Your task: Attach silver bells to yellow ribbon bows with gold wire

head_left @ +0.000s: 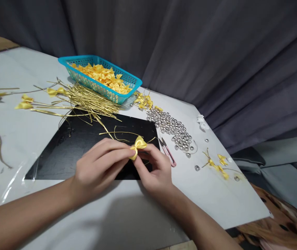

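Observation:
A yellow satin bow is pinched between my two hands, above the near edge of a black board. My left hand is closed, its fingertips on the bow's left side. My right hand grips the bow from below and the right with thumb and forefinger. Gold cords lie in a heap on the board's far edge, and a few loose ones stretch across the board behind my fingers. Right of my right hand are small pink-handled thread snips, blades pointing away.
A blue plastic basket full of yellow bows stands at the back. Many silver heart-like beads are spread right of the board. Yellow bows with cords lie at the table's right side, others at left. A grey curtain hangs behind.

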### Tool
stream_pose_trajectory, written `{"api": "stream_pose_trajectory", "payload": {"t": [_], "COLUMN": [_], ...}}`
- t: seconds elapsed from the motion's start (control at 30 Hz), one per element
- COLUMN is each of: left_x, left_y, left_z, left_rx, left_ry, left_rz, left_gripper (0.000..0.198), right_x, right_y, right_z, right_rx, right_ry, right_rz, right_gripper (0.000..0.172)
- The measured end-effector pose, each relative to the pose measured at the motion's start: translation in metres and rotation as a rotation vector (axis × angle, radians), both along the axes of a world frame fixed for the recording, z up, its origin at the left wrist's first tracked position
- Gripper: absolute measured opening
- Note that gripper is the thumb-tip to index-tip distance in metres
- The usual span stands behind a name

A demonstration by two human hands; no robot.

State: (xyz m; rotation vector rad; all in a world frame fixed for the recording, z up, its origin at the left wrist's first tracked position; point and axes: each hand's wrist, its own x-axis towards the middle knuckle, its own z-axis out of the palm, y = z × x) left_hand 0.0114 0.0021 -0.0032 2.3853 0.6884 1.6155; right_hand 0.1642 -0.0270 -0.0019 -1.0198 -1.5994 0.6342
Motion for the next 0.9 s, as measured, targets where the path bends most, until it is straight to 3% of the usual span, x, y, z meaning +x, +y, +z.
{"api": "stream_pose_trajectory", "payload": {"t": [0.13, 0.27, 0.5, 0.77, 0.9], "left_x": [0.001, 0.002, 0.004, 0.005, 0.005], "left_y": [0.0, 0.001, 0.004, 0.005, 0.006], "left_z": [-0.001, -0.001, -0.004, -0.005, -0.006], "left_rx": [-0.034, -0.027, -0.111, -0.261, -0.227], "left_ry": [-0.009, 0.005, 0.059, 0.089, 0.23], "left_rz": [0.041, -0.011, -0.089, -0.163, -0.214], "left_gripper": [0.02, 0.019, 0.019, 0.014, 0.015], "right_x": [0.004, 0.01, 0.016, 0.014, 0.017], "right_y": [-0.001, 0.003, 0.008, 0.005, 0.004], "right_z": [0.009, 0.018, 0.025, 0.024, 0.032], "right_rx": [0.1, 0.236, 0.132, 0.071, 0.1], "right_ry": [0.006, -0.181, -0.246, -0.09, 0.023], "right_rz": [-0.136, -0.174, -0.083, -0.057, -0.152], "right_gripper": [0.035, 0.018, 0.014, 0.013, 0.014]}}
